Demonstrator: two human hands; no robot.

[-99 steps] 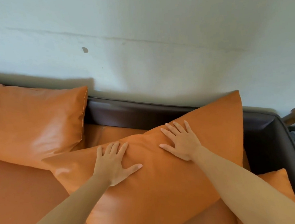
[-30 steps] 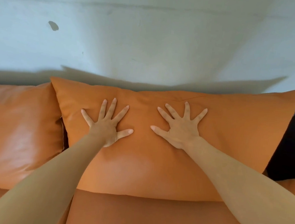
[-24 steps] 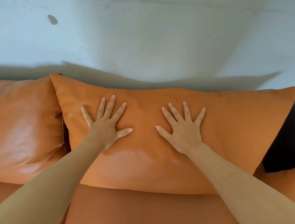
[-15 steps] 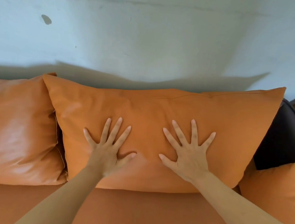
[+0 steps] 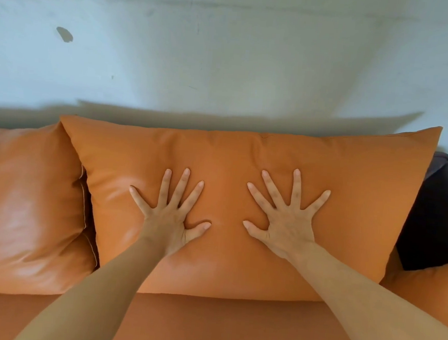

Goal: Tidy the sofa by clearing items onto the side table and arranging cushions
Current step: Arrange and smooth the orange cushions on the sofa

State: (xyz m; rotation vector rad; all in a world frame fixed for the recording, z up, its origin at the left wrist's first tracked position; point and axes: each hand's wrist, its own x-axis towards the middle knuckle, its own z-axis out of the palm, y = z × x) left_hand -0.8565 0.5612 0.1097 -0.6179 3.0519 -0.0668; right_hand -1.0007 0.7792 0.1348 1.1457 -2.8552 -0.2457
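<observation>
At 9 o'clock, a glossy orange leather back cushion (image 5: 27, 208) leans on the pale plaster wall (image 5: 226, 57). Centre: a large rectangular orange leather cushion (image 5: 245, 155) stands upright on the orange sofa seat (image 5: 205, 326). Left hand (image 5: 169, 216) and right hand (image 5: 285, 223) press flat on it, fingers splayed, grasping nothing. At 3 o'clock, a dark sofa arm (image 5: 439, 213).

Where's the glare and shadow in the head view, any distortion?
Head view: soft sheen patches on the left cushion and on the middle cushion below the left hand; cushion shadow falls on the wall behind; wide-angle bowing curves the wall line; picture mildly soft overall.
</observation>
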